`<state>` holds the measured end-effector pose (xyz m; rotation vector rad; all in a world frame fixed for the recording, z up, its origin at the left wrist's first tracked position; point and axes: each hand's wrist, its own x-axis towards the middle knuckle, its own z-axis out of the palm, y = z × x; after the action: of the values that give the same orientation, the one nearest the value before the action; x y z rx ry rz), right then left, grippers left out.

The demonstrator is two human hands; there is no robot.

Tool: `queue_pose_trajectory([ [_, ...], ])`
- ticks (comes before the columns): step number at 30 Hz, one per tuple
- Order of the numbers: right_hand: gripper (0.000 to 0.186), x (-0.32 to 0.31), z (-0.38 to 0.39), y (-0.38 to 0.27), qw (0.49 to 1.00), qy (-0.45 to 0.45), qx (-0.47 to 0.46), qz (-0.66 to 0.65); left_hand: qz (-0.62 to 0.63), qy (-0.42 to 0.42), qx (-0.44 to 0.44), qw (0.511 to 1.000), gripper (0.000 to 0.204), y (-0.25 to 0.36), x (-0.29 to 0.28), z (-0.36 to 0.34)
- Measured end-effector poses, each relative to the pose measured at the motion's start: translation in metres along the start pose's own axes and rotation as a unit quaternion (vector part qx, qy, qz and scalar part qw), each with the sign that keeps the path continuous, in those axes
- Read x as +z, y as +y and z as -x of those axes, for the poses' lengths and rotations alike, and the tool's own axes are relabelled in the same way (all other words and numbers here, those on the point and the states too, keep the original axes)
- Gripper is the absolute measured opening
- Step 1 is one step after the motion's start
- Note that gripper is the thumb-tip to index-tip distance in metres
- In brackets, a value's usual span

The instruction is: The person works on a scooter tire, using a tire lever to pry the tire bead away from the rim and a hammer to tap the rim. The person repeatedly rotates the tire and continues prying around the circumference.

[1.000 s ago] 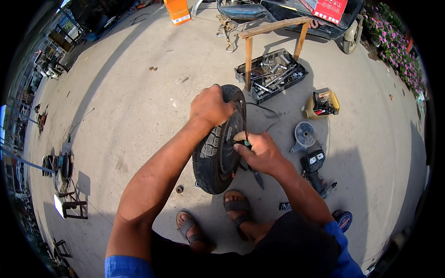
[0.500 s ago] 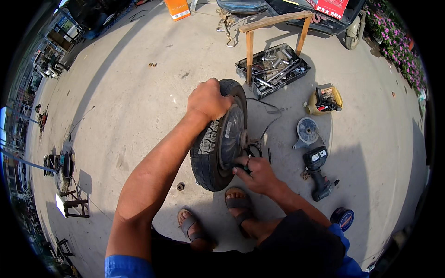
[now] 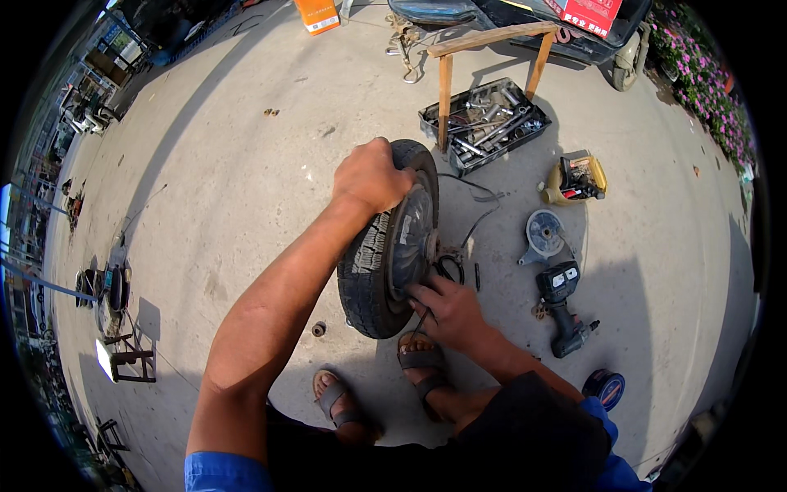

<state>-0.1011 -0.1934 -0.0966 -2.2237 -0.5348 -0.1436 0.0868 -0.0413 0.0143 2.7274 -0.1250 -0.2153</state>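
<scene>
A black-tyred hub-motor wheel (image 3: pixel 369 271) stands upright on the concrete in front of my feet, its grey hub cover (image 3: pixel 412 230) turned to the right. My left hand (image 3: pixel 370 175) is wrapped over the top of the tyre, fingers curled onto the rim. Low on the hub side, my right hand (image 3: pixel 447 310) is closed, its fingertips at the cover's edge. A thin dark rod (image 3: pixel 421 321) sticks out below those fingers; its other end is hidden in the hand. Black cable (image 3: pixel 450 266) lies looped by the axle, just above my right hand.
Beyond the wheel stands a black toolbox (image 3: pixel 508 148) of sockets and wrenches with a wooden handle. On the right lie a cut yellow container (image 3: pixel 574 180), a round metal brake plate (image 3: pixel 544 234), a cordless impact wrench (image 3: pixel 561 307) and a round tin (image 3: pixel 605 388). A socket (image 3: pixel 319 329) sits near my feet.
My right hand has shifted slightly down and left at the hub edge. The thin rod now points downward from its fingers. My left hand and the wheel have stayed nearly still.
</scene>
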Motion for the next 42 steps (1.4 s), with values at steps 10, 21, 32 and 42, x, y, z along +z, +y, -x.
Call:
queue_pose_trajectory([
  [10,0.025,-0.011,-0.019,-0.03,0.995,0.037,0.068,0.067,-0.012,0.0,0.002,1.0,0.051,0.016,0.004,0.01],
  [21,0.034,-0.056,-0.046,-0.075,0.963,0.13,-0.055,-0.23,-0.021,0.013,0.018,1.0,0.049,0.03,0.009,0.017],
  [32,0.039,-0.046,-0.067,-0.054,0.928,0.169,0.099,-0.317,-0.026,0.031,0.046,0.998,0.05,0.024,0.013,0.035],
  [42,0.038,-0.042,-0.04,-0.088,0.959,-0.063,-0.067,-0.268,-0.018,0.042,0.025,0.999,0.051,0.009,0.007,0.036],
])
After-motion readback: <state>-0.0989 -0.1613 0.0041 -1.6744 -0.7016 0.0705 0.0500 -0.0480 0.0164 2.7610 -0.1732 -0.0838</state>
